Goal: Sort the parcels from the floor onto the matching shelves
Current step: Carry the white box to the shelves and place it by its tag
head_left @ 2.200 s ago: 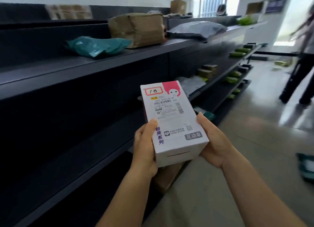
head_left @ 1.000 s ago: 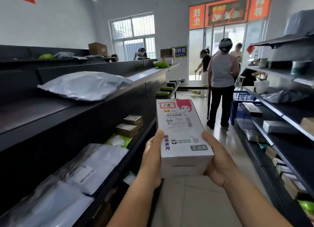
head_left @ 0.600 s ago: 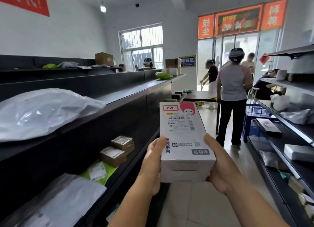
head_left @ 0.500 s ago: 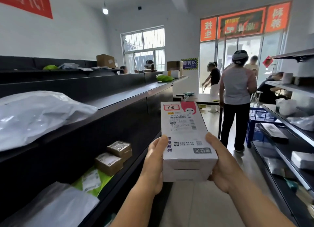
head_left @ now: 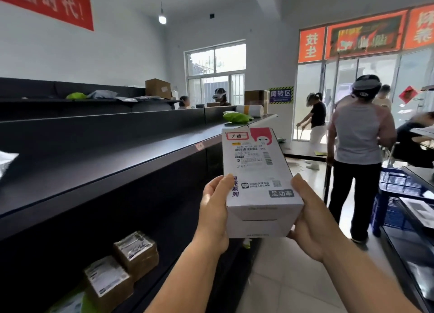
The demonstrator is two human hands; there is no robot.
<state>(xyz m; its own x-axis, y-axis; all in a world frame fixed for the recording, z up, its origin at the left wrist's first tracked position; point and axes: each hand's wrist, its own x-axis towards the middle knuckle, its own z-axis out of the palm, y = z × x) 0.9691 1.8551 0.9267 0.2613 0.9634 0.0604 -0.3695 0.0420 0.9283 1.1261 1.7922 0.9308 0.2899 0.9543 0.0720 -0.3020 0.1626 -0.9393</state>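
Observation:
I hold a white parcel box [head_left: 257,172] with a pink corner, a red-framed label and a shipping label in front of me, label side up. My left hand [head_left: 215,210] grips its left side, thumb on top. My right hand [head_left: 310,221] grips its right side and near end. A long dark shelf unit [head_left: 112,169] runs along my left. Its upper shelf beside the box is bare, with a small red tag [head_left: 199,145] on its front edge.
Two brown taped boxes [head_left: 122,265] sit on the lower left shelf. A green bag [head_left: 236,117] and cartons lie at the shelf's far end. A person in a light top [head_left: 359,148] stands in the aisle ahead right, by a blue crate [head_left: 397,200] and right-hand shelves [head_left: 415,219].
I have walked forward along the aisle with the box held in both hands. The grey bag on the upper shelf has slid out of view to the left. The person ahead is closer.

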